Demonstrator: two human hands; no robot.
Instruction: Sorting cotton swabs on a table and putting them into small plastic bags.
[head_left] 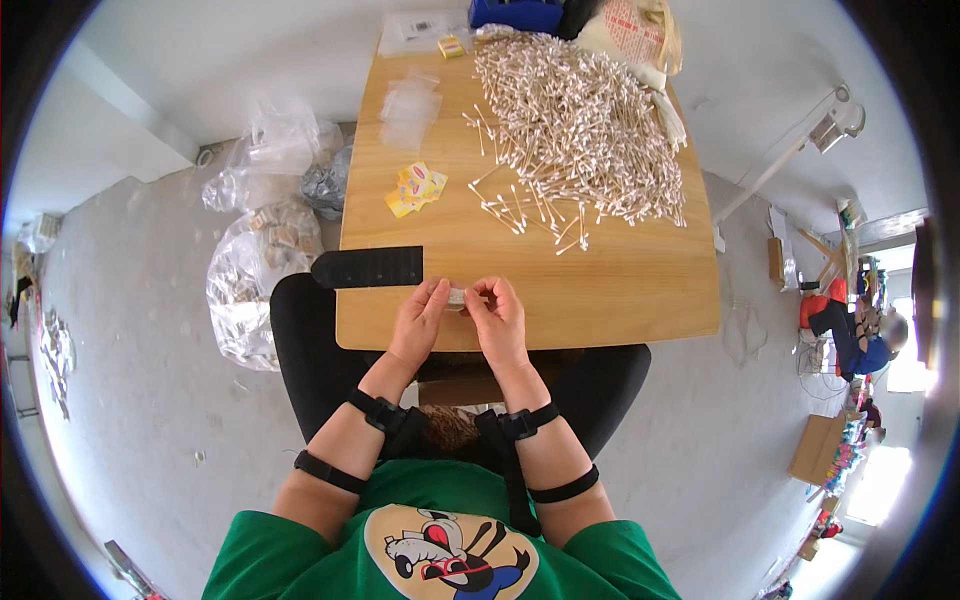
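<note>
Over the near edge of the wooden table, my left hand (pixel 420 318) and my right hand (pixel 498 316) are close together, fingers pinched. Between their fingertips is a small whitish thing (pixel 456 298), mostly covered by the fingers; its kind cannot be made out. A black strip (pixel 370 267) lies just left of my left hand, sticking out past the table's left edge. Farther off lie several yellow printed cards (pixel 416 189) and a stack of clear plastic bags (pixel 409 110). A big heap of cotton swabs (pixel 585 130) spreads over the far right, with some loose ones toward me.
The table (pixel 640 290) has rounded near corners. At its far end are a small yellow box (pixel 451 46), a blue container (pixel 517 14) and a cloth bag (pixel 635 40). Plastic sacks (pixel 262 270) stand on the floor at left. A person (pixel 865 345) sits far right.
</note>
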